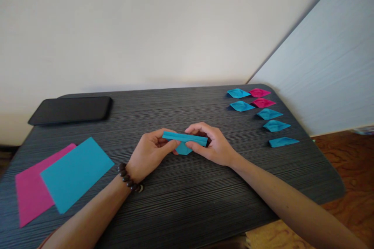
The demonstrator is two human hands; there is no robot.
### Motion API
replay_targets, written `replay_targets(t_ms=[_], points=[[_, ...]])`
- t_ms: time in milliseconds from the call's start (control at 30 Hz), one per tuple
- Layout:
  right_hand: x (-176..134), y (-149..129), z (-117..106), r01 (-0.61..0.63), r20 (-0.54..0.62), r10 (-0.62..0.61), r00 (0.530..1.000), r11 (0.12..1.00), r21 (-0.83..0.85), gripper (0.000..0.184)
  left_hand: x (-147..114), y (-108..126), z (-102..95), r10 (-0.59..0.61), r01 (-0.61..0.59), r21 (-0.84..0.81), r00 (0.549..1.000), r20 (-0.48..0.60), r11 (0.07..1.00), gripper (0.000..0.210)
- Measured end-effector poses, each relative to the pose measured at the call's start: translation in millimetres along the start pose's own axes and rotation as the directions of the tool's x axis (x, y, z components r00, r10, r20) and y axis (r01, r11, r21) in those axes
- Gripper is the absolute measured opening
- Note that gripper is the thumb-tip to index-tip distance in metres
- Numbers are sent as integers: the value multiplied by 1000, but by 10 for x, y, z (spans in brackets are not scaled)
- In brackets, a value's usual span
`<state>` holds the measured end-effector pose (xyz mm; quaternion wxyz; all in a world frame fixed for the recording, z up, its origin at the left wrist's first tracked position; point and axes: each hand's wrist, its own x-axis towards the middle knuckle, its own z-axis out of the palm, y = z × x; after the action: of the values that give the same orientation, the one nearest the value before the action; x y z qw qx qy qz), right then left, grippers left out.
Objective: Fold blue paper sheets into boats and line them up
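Observation:
A partly folded sheet of blue paper (184, 137) is held between both hands above the middle of the dark table. A long narrow band runs along its upper edge, and a smaller flap with slanted sides hangs below. My left hand (152, 148) pinches its left part, thumb in front and the other fingers mostly hidden behind. On the other side, my right hand (213, 144) grips the right part, its thumb pressed near the band's lower edge and its index finger arched above. A dark beaded bracelet (128, 179) circles my left wrist.
Blue paper (77, 175) overlaps pink paper (32, 190) at the left. A black flat case-like object (71, 109) lies at the back left. Several folded blue paper boats (270, 114) and two pink ones (263, 103) stand along the right of the dark table (181, 210). A wall rises behind.

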<state>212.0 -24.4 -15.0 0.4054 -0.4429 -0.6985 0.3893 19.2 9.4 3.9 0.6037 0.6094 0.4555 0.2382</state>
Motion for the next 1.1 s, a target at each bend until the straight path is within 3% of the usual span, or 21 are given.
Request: replay_targets(t_ms=[233,433,567,700,900,1100], points=[[10,0,-10,-1,0,1,1000,1000,-27,22,-26,29,0,15,-15,-7,998,58,1000,26],[17,-29,-1,-27,7,27,1000,998,-65,15,-23,4,9,17,-12,164,1000,-26,986,24],[30,-58,13,-29,42,36,998,988,-154,13,-30,-11,14,24,-15,188,999,-46,982,22],[36,-44,-26,-17,85,27,996,993,-113,17,-23,-16,-14,-19,19,118,1000,-2,993,22],[41,-14,-99,-73,110,76,991,997,-33,24,8,8,-101,-23,35,-72,988,151,997,19],[37,-23,-107,-109,125,111,986,994,-28,26,3,4,-126,-25,46,-121,985,169,992,24]])
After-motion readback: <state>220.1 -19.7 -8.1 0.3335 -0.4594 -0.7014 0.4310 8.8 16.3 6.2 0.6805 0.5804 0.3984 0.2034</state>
